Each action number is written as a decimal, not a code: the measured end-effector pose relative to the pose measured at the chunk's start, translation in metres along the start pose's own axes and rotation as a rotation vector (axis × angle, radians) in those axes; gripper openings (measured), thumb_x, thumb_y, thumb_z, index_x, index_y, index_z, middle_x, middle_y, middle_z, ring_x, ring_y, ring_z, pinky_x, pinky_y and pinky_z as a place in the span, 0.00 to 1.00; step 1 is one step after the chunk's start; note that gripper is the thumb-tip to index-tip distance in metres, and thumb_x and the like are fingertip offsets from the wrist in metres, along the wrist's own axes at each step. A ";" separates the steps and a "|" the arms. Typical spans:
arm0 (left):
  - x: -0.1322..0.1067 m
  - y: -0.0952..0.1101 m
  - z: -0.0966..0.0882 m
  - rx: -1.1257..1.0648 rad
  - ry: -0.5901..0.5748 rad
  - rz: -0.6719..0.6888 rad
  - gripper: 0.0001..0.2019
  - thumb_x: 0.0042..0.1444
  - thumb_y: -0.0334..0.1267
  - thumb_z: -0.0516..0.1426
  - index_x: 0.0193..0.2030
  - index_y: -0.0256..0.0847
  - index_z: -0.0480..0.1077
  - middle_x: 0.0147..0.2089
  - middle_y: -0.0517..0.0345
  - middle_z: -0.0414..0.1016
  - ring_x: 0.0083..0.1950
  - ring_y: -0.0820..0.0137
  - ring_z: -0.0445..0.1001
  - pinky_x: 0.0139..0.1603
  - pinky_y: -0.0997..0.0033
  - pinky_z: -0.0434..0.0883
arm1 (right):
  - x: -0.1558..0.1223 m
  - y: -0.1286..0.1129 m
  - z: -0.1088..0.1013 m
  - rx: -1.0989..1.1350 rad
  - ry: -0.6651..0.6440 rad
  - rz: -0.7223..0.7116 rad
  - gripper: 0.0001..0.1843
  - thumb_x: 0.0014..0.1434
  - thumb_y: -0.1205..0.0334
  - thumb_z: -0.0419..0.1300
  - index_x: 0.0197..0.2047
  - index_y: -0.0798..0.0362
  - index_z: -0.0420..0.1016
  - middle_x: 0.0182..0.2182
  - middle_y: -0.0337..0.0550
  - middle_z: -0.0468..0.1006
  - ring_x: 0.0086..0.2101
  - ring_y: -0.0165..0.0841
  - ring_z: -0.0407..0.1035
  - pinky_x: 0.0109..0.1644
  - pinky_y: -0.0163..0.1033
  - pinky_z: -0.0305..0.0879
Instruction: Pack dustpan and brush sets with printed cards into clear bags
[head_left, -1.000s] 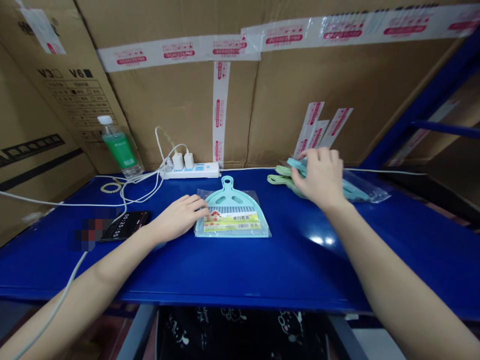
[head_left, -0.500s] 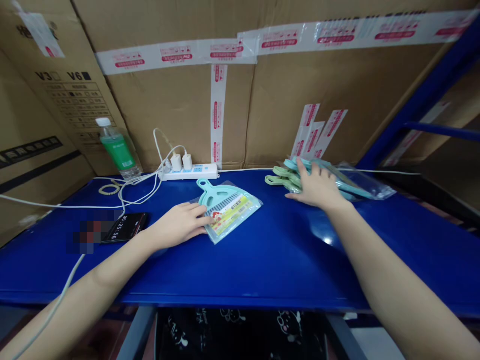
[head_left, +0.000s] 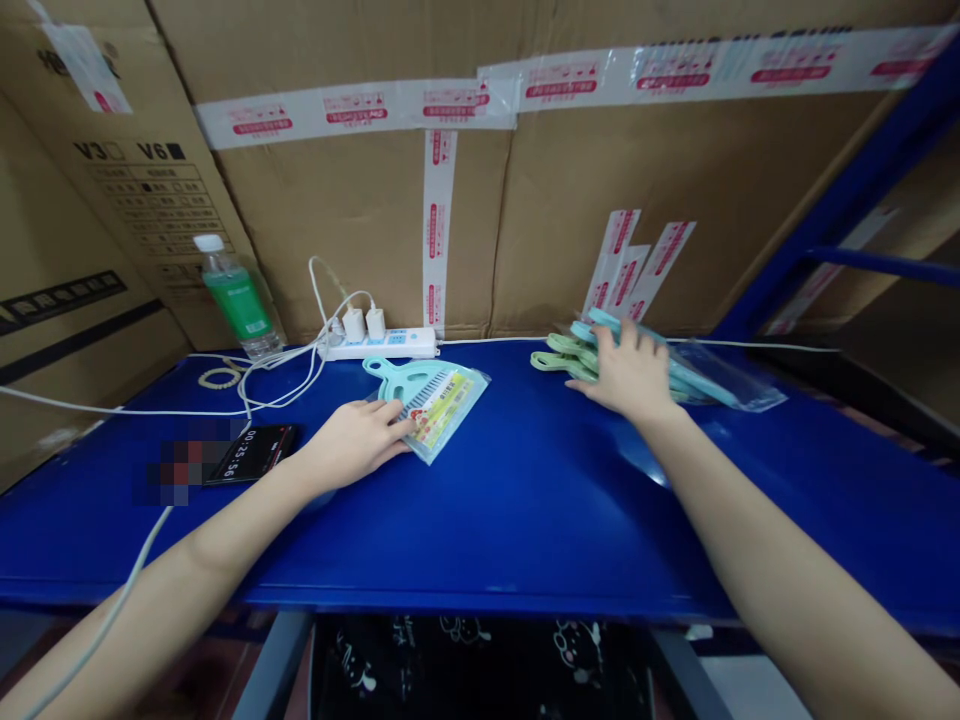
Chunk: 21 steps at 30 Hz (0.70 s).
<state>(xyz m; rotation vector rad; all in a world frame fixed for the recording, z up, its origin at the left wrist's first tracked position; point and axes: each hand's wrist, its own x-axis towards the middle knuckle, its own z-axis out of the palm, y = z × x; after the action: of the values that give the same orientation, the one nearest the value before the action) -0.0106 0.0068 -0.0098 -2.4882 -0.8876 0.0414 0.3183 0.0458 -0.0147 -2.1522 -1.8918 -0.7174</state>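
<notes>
Slid left and turned, one bagged dustpan meets the left hand, fingers bent, pinch unclear; right hand, fingers spread, covers the separate pile.

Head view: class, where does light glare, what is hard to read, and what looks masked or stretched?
Head view: glare on the blue tabletop beside the right forearm; head view: fine print on the dustpan set too small to read, the timer screen legible; head view: blocky pixels mask a patch beside that screen, and the blue post's steep lean suggests wide-angle stretch.
</notes>
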 end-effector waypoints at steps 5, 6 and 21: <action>0.000 0.001 -0.002 0.014 -0.019 -0.028 0.10 0.63 0.40 0.52 0.46 0.41 0.71 0.34 0.56 0.69 0.33 0.67 0.74 0.35 0.69 0.69 | 0.000 -0.009 0.005 -0.062 0.051 0.025 0.30 0.52 0.56 0.60 0.54 0.64 0.63 0.55 0.71 0.63 0.47 0.58 0.61 0.43 0.51 0.54; 0.000 0.001 -0.003 0.016 -0.021 -0.030 0.10 0.63 0.40 0.52 0.46 0.42 0.71 0.34 0.56 0.69 0.33 0.67 0.74 0.34 0.69 0.69 | 0.001 -0.010 0.005 -0.070 0.046 0.030 0.29 0.52 0.57 0.59 0.54 0.64 0.63 0.55 0.70 0.63 0.47 0.57 0.61 0.43 0.51 0.54; -0.001 0.002 -0.005 0.019 -0.048 -0.078 0.10 0.64 0.40 0.51 0.44 0.41 0.71 0.35 0.55 0.70 0.31 0.68 0.74 0.34 0.69 0.69 | 0.003 -0.018 0.003 -0.116 0.036 0.006 0.23 0.55 0.58 0.55 0.49 0.67 0.64 0.47 0.70 0.67 0.41 0.53 0.63 0.37 0.46 0.52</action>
<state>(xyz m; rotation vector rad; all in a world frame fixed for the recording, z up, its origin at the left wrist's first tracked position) -0.0095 0.0026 -0.0060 -2.4417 -0.9990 0.0825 0.3020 0.0530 -0.0186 -2.1957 -1.8689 -0.8795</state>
